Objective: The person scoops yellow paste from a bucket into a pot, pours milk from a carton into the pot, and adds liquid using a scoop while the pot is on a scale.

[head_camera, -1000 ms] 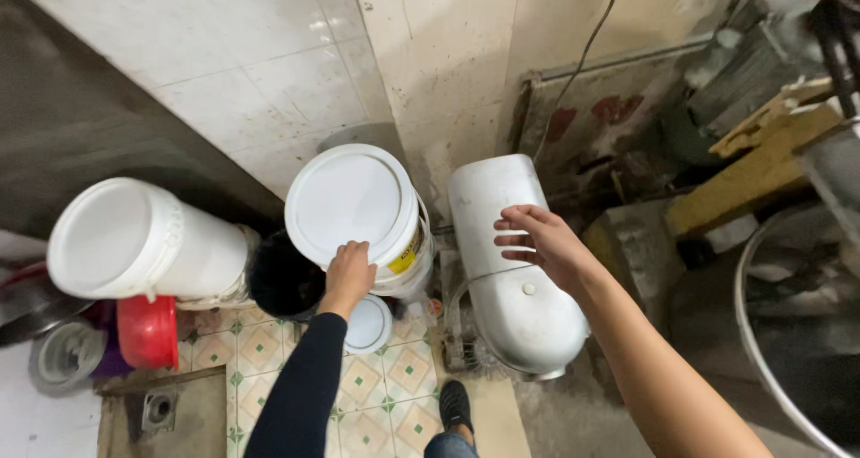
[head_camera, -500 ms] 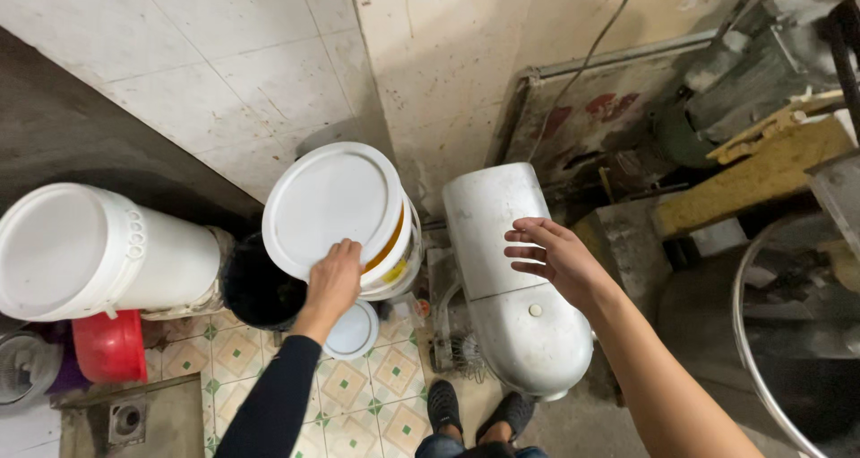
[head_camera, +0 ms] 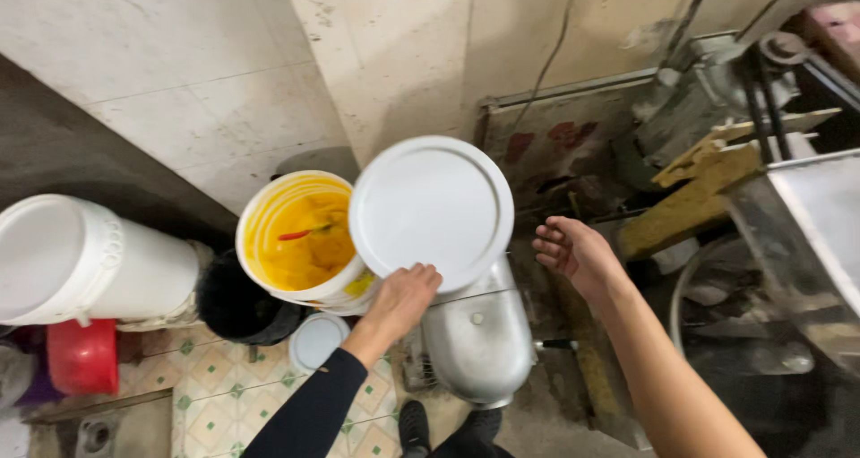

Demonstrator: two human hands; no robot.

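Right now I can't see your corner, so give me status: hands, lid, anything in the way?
Left hand grips round white plastic lid, lifted off yellow-stained bucket. Right hand open, empty. Grey metal tank right beneath lid.

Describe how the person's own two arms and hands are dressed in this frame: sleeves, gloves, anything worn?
The left hand is bare, with a dark, close-fitting long sleeve reaching the wrist. The right hand and forearm are bare, no sleeve in view. No gloves, watch or rings can be seen.

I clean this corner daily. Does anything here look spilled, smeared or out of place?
Yes. The open white plastic bucket has yellow residue coating its inner wall, with a red-handled utensil lying inside. Its round white lid is off, held at the rim by the left hand.
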